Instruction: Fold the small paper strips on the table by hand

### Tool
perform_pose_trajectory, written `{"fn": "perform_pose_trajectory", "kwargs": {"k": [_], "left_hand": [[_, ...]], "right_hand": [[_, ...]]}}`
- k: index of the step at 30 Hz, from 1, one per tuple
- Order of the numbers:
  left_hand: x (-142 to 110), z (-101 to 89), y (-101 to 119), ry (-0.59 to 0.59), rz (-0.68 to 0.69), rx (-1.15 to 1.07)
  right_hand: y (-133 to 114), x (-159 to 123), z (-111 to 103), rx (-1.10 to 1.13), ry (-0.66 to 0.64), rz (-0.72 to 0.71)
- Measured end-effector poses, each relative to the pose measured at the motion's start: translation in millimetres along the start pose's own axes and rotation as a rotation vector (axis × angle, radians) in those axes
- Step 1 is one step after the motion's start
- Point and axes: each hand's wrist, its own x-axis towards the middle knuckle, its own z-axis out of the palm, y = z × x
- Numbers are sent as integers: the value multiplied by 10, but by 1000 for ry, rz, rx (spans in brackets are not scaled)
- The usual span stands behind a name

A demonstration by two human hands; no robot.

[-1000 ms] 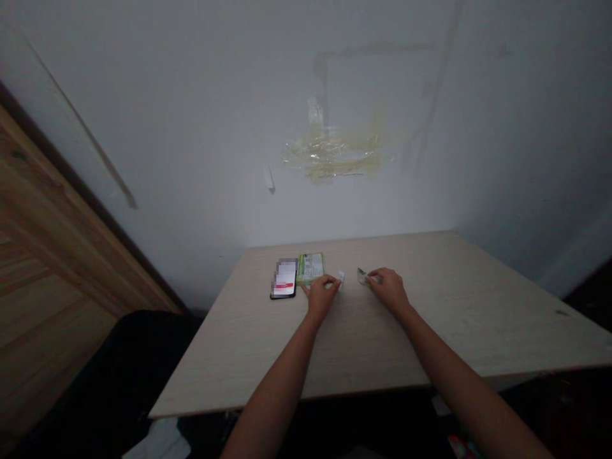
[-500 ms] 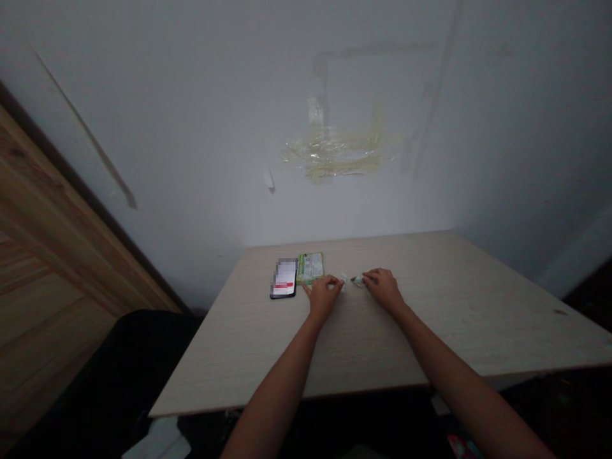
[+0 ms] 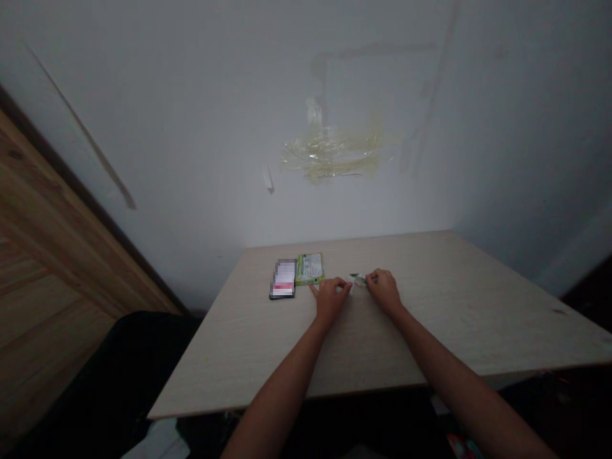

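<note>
My left hand (image 3: 331, 298) rests low over the table, thumb and fingers pinched on a small whitish clear piece (image 3: 351, 289), mostly hidden by the fingertips. Facing it, my right hand (image 3: 384, 290) pinches the right end of a small green and white piece (image 3: 357, 279), perhaps a packet or wrapper; its kind is too small to make out. The two pieces lie close together between my fingertips, and I cannot tell whether they touch. Just beyond my left hand lies a flat green and white printed pack (image 3: 310, 268).
A phone (image 3: 284, 280) with a lit, blurred screen lies left of the pack. The pale wooden table (image 3: 459, 306) meets a grey wall (image 3: 201, 127) bearing strips of clear tape (image 3: 335, 153). A wooden panel (image 3: 48, 255) and a dark object (image 3: 138, 357) stand at the left.
My left hand has shifted right with the whitish piece, closing the gap to the green and white piece. My right hand has barely moved, though its piece is angled differently.
</note>
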Motion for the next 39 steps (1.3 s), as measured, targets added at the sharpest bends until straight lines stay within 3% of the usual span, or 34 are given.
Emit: {"fn": "perform_pose_trajectory", "kwargs": {"k": [3,14,24,29,35,39], "left_hand": [[7,36,-19,-3,4,22],[40,16,-69,24,-41,-8],[39,49,-121,42,-46,-12],[41,53,-135,38,-43,11],[34,43,-133,28,-38,-7],[31,32,-125,35,-38,-5]], "right_hand": [[-20,-8,19,58,17,25],[-3,-48,123,542,-154,37],[-22,32,51,581,-316,-147],[-44,10,53,629,-323,-120],[-72,-11,47,684,-316,23],[-75,0,25,644,-345,-3]]}}
